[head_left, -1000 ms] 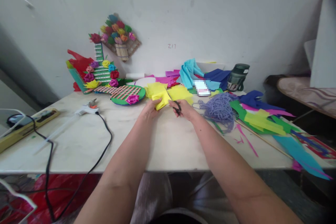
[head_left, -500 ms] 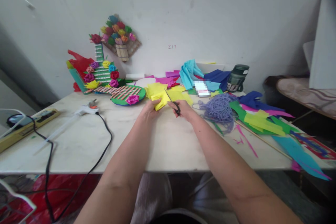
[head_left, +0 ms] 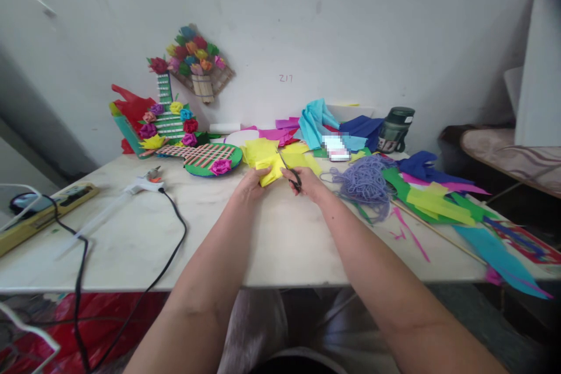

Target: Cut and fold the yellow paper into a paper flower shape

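Note:
My left hand [head_left: 251, 182] pinches a folded piece of yellow crepe paper [head_left: 270, 170] above the middle of the table. In my right hand [head_left: 307, 183] is a pair of scissors [head_left: 295, 178] with dark handles, its blades pointing up and left against the right side of the paper. Behind the folded piece lie more yellow sheets [head_left: 302, 158] on the table. Left of my hands rests a green guitar-shaped craft [head_left: 199, 159] covered with woven sticks and a pink paper flower.
A hot glue gun [head_left: 146, 183] with a black cord and a power strip [head_left: 56, 213] lie at left. Purple yarn [head_left: 363, 181], a phone [head_left: 336, 148], and coloured paper [head_left: 438, 204] spread to the right. A dark bottle [head_left: 395, 128] stands near the wall.
The folded yellow paper has shifted slightly and shows its front face more broadly. Both hands keep nearly the same place and grip.

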